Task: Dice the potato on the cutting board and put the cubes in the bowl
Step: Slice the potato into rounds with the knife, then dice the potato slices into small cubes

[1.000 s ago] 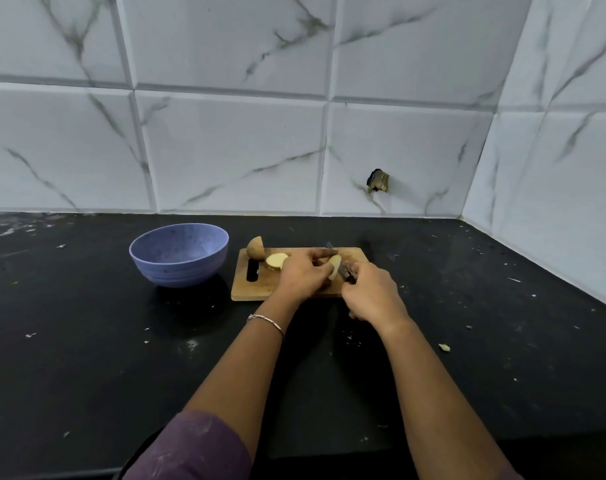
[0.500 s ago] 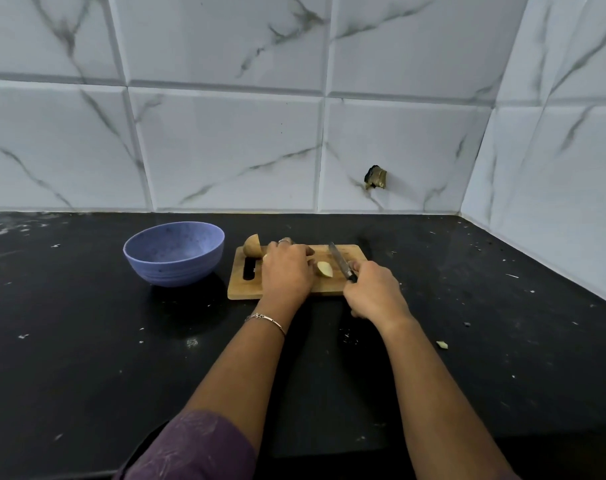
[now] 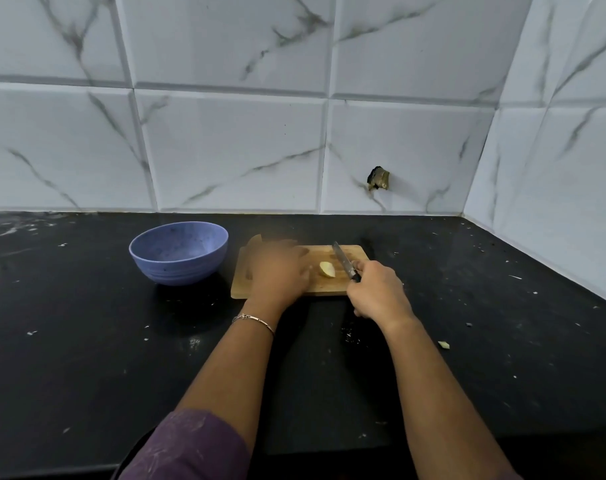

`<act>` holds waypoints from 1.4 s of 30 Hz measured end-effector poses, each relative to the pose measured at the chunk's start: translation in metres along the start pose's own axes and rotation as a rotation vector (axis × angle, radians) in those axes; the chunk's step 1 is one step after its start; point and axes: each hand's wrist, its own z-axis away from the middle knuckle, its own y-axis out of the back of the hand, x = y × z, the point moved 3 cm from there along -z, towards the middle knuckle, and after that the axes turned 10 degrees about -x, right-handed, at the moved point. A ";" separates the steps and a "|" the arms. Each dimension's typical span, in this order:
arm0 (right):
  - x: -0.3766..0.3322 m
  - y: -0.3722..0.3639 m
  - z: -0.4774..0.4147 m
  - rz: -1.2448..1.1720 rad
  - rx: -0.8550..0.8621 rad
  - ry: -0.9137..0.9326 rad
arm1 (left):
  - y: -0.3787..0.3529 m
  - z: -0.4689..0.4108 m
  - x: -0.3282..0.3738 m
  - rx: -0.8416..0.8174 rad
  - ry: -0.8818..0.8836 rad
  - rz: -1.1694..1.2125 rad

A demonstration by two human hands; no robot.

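Grips a knife (image 3: 343, 259) in the right hand (image 3: 377, 292), fingers curled tight round the dark handle at the front right corner of the cutting board (image 3: 355, 251), with the blade pointing away and slightly left over the right part of the wood. Shows the left hand (image 3: 277, 271) only as a blur, palm down over the left half of the board; cannot tell whether the fingers lie flat or close on anything beneath. Carries a thin metal bracelet (image 3: 255, 319) on the left wrist and a purple sleeve (image 3: 190, 448) further back at the elbow, near the bottom edge of the view. Finds one pale potato piece (image 3: 327, 270) lying on the board between the two hands, just left of the blade and just beside the left fingertips; too small to tell whether touching either. Catches a second potato piece with tan skin (image 3: 256, 240) poking out behind the left hand at the far left corner of the board, mostly hidden and blurred. Has the wooden board lying flat on the black surface (image 3: 87, 341), long edge toward the person. Finds the blue bowl (image 3: 177, 268) upright on the surface to the left of the board, near it but apart. Notes pale specks scattered over the surface and a small light scrap (image 3: 443, 345) to the right of the right forearm. Ends at a wall of white marbled tiles (image 3: 225, 150) behind and to the right, with a dark broken hole (image 3: 377, 179) low in one tile behind the board.
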 end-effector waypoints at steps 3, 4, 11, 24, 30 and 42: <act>-0.001 0.001 0.001 0.003 0.002 0.003 | -0.007 -0.002 0.016 -0.089 -0.091 -0.054; -0.001 0.002 0.001 -0.002 -0.002 0.002 | -0.010 -0.003 0.020 -0.106 -0.098 -0.079; -0.004 0.004 0.006 -0.049 0.012 0.027 | -0.015 -0.010 0.034 -0.076 -0.053 -0.144; 0.006 -0.002 0.028 0.032 0.065 0.135 | -0.015 -0.006 0.030 0.023 0.083 -0.087; 0.006 -0.002 0.031 0.015 0.073 0.154 | -0.014 -0.009 0.028 0.023 0.087 -0.059; 0.003 -0.005 0.033 0.069 0.050 0.150 | -0.017 -0.015 0.026 0.006 0.046 -0.051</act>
